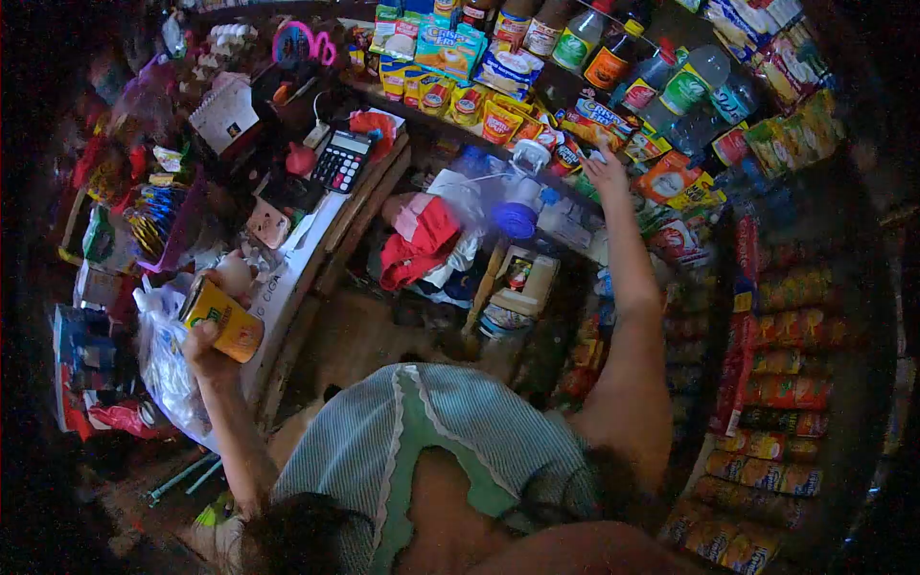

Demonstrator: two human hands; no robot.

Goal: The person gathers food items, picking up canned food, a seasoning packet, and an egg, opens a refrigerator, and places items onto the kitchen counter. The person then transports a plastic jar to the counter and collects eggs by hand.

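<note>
- Nearest, the person's left hand (199, 347) is closed around a yellow can (230, 324), thumb against its side; the can is tilted, its long axis slanting from upper left to lower right.
- The can is out to the left, above the counter's white edge (275, 305) and beside a clear plastic bag (171, 335), well apart from the other hand.
- Farther along the counter, a calculator (342, 160) lies beyond the can.
- Between the two arms, lower down, are a red cloth (419, 240) and a container with a blue lid (516, 220).
- Farther out on the right, the right hand (604, 174) is at the end of a stretched arm, fingers loosely extended and parted, with nothing visibly held; whether the fingertips touch a packet cannot be told.
- Just beyond those fingertips lies a blue-topped orange packet (600, 115), its long side running across the line of the forearm. The right hand is clearly the nearer one.
- Farthest, drink bottles (579, 40) stand behind the packet.
</note>
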